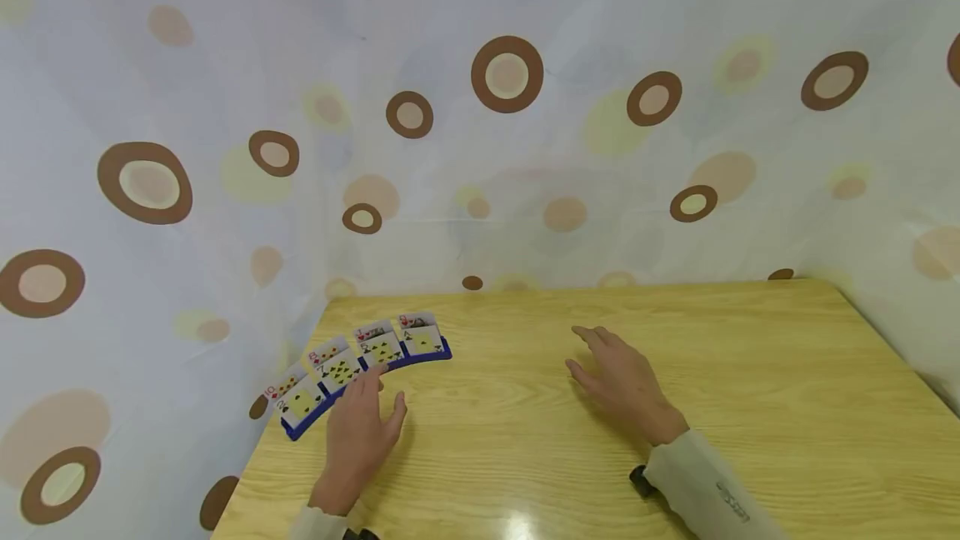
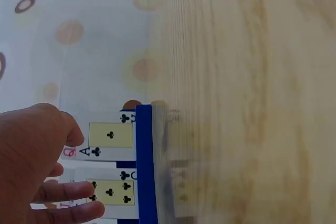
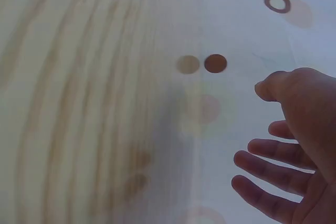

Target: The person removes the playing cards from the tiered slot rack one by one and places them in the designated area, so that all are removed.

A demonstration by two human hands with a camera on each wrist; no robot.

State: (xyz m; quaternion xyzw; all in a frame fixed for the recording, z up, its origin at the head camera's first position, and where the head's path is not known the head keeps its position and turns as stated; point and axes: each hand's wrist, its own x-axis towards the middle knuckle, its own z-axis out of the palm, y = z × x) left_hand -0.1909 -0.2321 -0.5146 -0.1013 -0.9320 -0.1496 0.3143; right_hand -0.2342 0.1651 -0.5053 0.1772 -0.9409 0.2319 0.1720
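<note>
A curved blue card holder (image 1: 412, 361) stands at the left of the table with several playing cards upright in it. In the head view an ace of clubs (image 1: 423, 342) is at its right end and a two of clubs (image 1: 301, 403) at its left. Red-suited cards such as a ten (image 1: 282, 383) show behind the front row. My left hand (image 1: 358, 430) is at the holder's near side, fingers loosely extended and overlapping its middle in the head view. Apart from it, my right hand (image 1: 624, 383) hovers over the table's middle with fingers spread, holding nothing.
The wooden table (image 1: 750, 373) reaches back to a wall covering (image 1: 570, 148) with brown and yellow circles, which also closes in the left and right sides. Dark straps (image 1: 641, 482) and light sleeves (image 1: 705, 490) are at both wrists.
</note>
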